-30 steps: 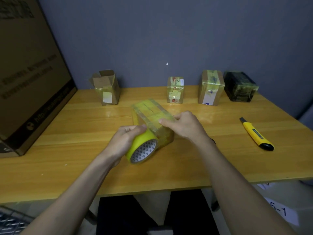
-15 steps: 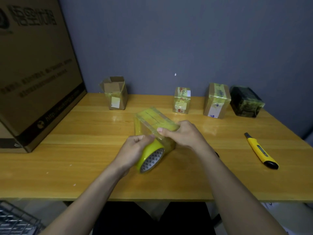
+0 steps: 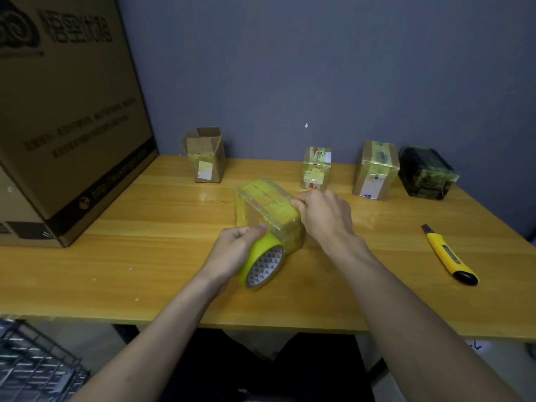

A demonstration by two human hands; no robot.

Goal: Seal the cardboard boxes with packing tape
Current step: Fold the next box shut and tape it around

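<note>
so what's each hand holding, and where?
Left hand grips the tape roll round its outer rim. Right hand holds the box at its near top corner.

Left hand (image 3: pixel 234 250) fingers curled in a grip, right hand (image 3: pixel 324 219) curled pressing down, forearms converging

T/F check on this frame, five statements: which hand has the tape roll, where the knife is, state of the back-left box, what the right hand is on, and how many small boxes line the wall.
1. The left hand holds the yellow tape roll. True.
2. The yellow utility knife is in the right hand. False: it lies on the table, right of both hands.
3. The box at back left has its top flaps open. True.
4. The right hand rests on the large carton. False: it grips the taped box in the middle; the large carton stands untouched at the left.
5. Two small boxes stand along the wall. False: four do.
</note>
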